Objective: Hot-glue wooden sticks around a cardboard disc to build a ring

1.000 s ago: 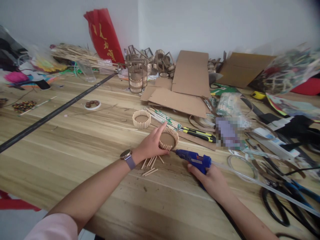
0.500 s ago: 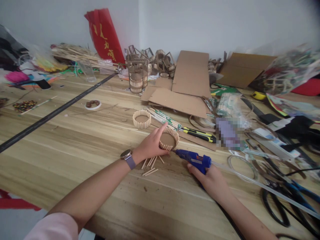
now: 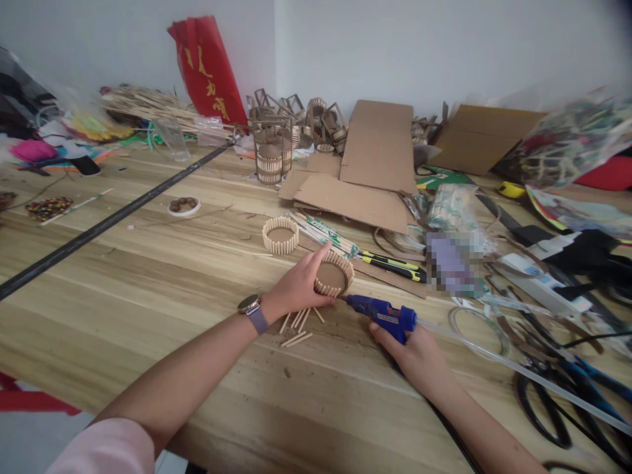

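So, my left hand (image 3: 295, 286) is gripping the little stick basket (image 3: 334, 276) by its left side, and it's sitting just right of my palm, over the table (image 3: 296, 408). I'm guessing it's light and stiff, with sticks that could pop off, so I'm favouring the outer wall. My right hand (image 3: 419, 355) is clutching the glue gun (image 3: 382, 313), nozzle (image 3: 346, 299) pointing at the basket.

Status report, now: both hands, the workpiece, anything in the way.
Left hand gripping stick-walled cup. Right hand holding blue glue gun, aimed toward cup; contact unclear. Loose sticks by left hand; nothing seen blocking gun.
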Available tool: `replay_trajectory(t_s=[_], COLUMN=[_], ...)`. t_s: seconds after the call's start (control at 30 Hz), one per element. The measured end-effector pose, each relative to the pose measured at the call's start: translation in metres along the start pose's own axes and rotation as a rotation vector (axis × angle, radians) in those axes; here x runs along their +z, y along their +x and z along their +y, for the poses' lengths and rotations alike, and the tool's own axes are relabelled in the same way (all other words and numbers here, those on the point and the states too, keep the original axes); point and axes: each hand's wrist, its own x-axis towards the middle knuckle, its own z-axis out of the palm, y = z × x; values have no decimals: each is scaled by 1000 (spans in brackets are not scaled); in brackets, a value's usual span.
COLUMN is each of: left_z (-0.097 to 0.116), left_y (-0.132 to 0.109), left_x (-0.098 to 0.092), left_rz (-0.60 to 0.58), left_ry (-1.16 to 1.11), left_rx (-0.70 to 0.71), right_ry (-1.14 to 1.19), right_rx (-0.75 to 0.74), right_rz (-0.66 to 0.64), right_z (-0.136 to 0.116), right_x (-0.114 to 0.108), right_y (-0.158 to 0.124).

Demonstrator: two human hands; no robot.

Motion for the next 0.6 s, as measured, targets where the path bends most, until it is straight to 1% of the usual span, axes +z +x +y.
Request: replay_trajectory(t_s=[0.13, 0.43, 0.6], left_z=[0, -3, -3], left_y=[0, 0, 0], left_x=[0, 2, 2], left_rz=[-4, 7, 9], left_ry=[6, 9, 8], left_rx=[1, 9, 11], right_ry=[1, -14, -32], right_rx=[4, -15, -24], right_rz=[-12, 17, 9], right_z=[1, 3, 0], right_x=[0, 1, 0], right_y=[0, 0, -1])
